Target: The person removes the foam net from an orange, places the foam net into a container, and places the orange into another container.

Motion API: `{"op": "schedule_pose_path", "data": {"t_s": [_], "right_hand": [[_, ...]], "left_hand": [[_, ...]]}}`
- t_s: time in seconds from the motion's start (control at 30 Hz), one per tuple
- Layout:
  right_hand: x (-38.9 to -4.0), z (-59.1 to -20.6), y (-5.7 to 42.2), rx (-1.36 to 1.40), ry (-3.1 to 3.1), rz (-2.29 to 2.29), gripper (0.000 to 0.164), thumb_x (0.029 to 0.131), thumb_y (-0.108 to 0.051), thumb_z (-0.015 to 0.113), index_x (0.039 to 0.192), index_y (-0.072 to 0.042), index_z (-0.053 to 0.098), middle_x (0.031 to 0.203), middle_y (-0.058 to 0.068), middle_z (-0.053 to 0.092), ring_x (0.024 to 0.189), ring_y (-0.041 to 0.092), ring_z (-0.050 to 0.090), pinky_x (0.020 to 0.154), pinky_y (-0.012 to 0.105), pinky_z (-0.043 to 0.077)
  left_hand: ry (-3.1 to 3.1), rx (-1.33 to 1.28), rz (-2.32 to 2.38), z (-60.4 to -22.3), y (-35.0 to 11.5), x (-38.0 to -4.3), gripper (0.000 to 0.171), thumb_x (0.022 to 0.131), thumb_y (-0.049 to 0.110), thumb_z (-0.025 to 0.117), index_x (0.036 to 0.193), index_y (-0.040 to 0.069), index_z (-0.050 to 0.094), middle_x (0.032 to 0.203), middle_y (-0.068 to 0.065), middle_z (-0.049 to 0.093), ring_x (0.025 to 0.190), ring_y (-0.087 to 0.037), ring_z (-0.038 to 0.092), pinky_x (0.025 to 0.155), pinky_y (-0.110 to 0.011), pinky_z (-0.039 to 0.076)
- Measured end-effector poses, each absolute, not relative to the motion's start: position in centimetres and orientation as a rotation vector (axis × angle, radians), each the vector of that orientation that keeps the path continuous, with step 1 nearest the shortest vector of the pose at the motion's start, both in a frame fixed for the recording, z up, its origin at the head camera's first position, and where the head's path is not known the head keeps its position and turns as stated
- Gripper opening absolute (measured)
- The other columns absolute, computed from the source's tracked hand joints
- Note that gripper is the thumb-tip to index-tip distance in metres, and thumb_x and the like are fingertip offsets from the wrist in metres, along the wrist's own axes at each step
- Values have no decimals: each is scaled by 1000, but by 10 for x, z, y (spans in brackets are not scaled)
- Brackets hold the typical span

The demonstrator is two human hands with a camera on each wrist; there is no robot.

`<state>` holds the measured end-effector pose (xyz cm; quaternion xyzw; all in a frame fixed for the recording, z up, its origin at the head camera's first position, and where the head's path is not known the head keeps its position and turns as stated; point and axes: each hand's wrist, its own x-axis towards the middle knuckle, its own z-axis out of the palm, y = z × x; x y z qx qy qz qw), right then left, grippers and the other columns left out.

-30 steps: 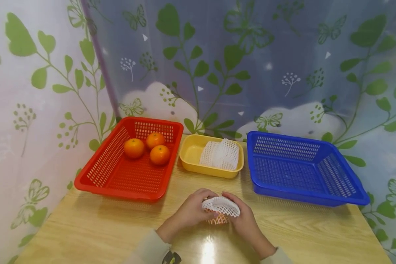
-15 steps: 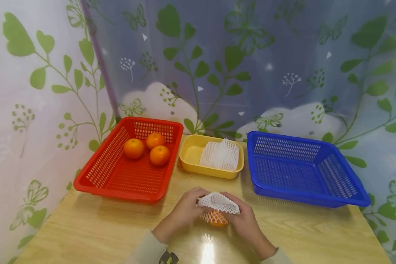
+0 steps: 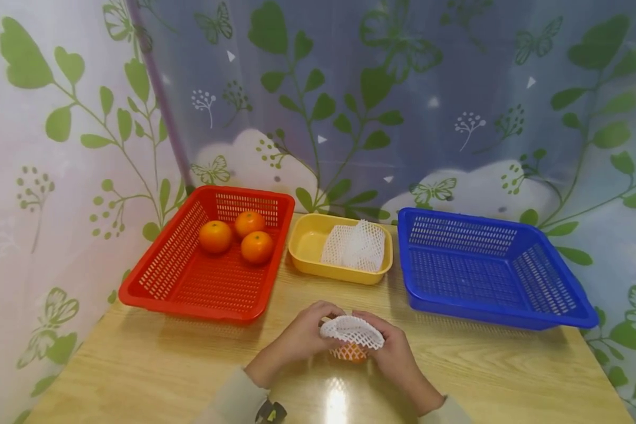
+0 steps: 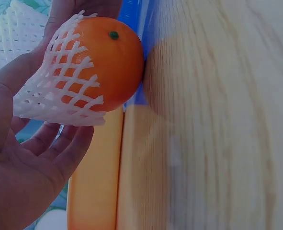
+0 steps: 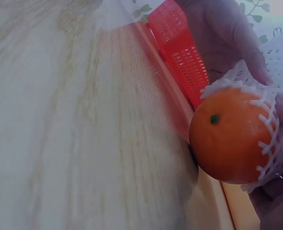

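Low over the table front, both hands hold a white foam net sleeve (image 3: pixel 352 331) around an orange (image 4: pixel 119 62). My left hand (image 3: pixel 303 337) grips the net's left side, thumb against the mesh. On the opposite side, my right hand (image 3: pixel 394 353) pinches the net with thumb and fingers. The sleeve covers the upper part of the fruit, its top edge flaring wide. In both wrist views the orange's lower end, with a green stem spot, pokes bare out of the mesh, close to the tabletop.
A red basket (image 3: pixel 191 316) with three oranges (image 3: pixel 257 247) stands at left. Behind the hands is a yellow tub (image 3: pixel 308 242) containing more white foam nets (image 3: pixel 354 246). At right sits a blue basket (image 3: pixel 487 315). A patterned curtain (image 3: pixel 318 106) hangs behind the table.
The hands, net and orange shifted slightly left, then back a little to the right. More bare orange showed below the net half a second ago than a second ago. Both hands kept their hold.
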<state>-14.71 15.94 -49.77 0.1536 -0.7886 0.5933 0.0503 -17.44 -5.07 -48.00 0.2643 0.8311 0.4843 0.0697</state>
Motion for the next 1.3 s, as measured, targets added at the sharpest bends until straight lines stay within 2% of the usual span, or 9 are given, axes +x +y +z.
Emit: {"op": "schedule_pose_path", "data": {"t_s": [0.2,0.27,0.47,0.57,0.73,0.93,1.1,1.17,1.3], "right_hand": [[-144,-498,155,424,-2277,1704,26,75,9,75,100,2,74,109,12,71,104,13,65,91,19,48],[-143,-498,154,379,-2248,1685,25,73,12,75,97,3,75,106,11,71,100,10,66,89,18,49],[-140,-498,154,302,-2323,1728,46,68,20,70,109,1,72,111,11,71,105,15,64,89,22,50],[-141,-500,157,299,-2406,1699,52,71,16,74,119,-4,68,120,11,67,111,21,62,92,26,50],[-145,-499,164,345,-2482,1755,61,76,8,76,132,-9,59,129,12,62,114,21,58,92,25,48],[-146,-499,167,532,-2482,1748,56,78,3,75,131,-4,58,131,13,60,118,18,56,97,25,45],[-147,-499,165,466,-2487,1741,50,80,-9,79,127,-5,62,123,8,66,110,14,60,94,28,49],[-147,-498,163,434,-2504,1741,49,79,-13,80,126,-8,64,120,5,67,109,13,61,94,28,49],[-149,-493,162,528,-2520,1678,49,78,-5,80,124,-8,65,121,5,67,110,16,61,94,32,50]], "left_hand": [[2496,789,1455,-480,-49,-172,51,78,25,83,121,12,60,120,-3,58,110,-19,54,95,-35,47],[2514,803,1443,-481,-48,-171,54,78,29,82,124,11,59,121,-3,58,111,-19,55,98,-38,45],[2539,815,1414,-482,-48,-168,51,79,28,81,124,12,62,118,-1,59,107,-16,56,96,-36,46],[2557,834,1409,-481,-48,-168,46,79,24,82,120,12,64,117,-1,61,107,-15,57,95,-34,47],[2575,833,1431,-477,-47,-168,40,78,15,82,114,11,67,114,-2,63,104,-16,59,89,-28,50],[2686,842,1402,-473,-46,-169,29,77,7,81,104,10,71,103,0,68,94,-12,62,83,-26,52],[2752,848,1414,-469,-46,-167,15,80,10,78,94,10,73,93,-1,70,85,-11,63,78,-26,52],[2733,823,1433,-469,-46,-167,16,81,10,78,95,10,72,94,-1,70,87,-12,63,78,-26,52],[2691,752,1442,-471,-48,-168,27,79,7,80,104,11,70,104,0,66,97,-15,61,83,-27,52]]}}
